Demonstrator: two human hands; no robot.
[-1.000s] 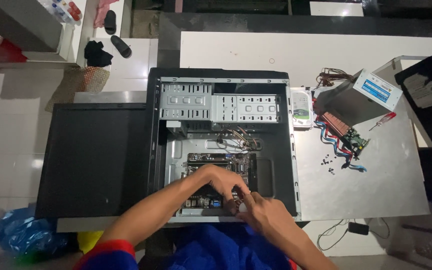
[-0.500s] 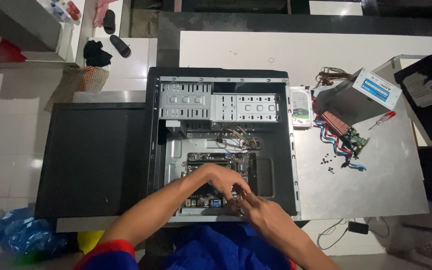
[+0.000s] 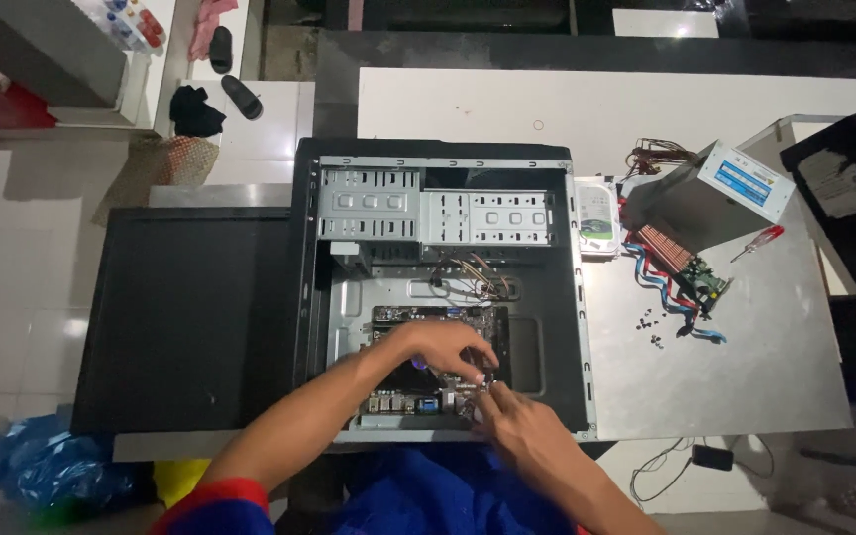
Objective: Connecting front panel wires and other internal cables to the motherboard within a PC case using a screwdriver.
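Head view: both hands met over the motherboard (image 3: pixel 438 342) low in the open steel case (image 3: pixel 443 297) on the worktop (image 3: pixel 735 376) — left hand (image 3: pixel 443 345) curled, right hand (image 3: pixel 517 421) pinching; what either grip held was hidden, too small.

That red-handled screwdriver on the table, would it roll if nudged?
Probably: the screwdriver has a slim, rounded shape and lies loose on the smooth grey table. It looks stiff and light. Nothing beside it would stop it.
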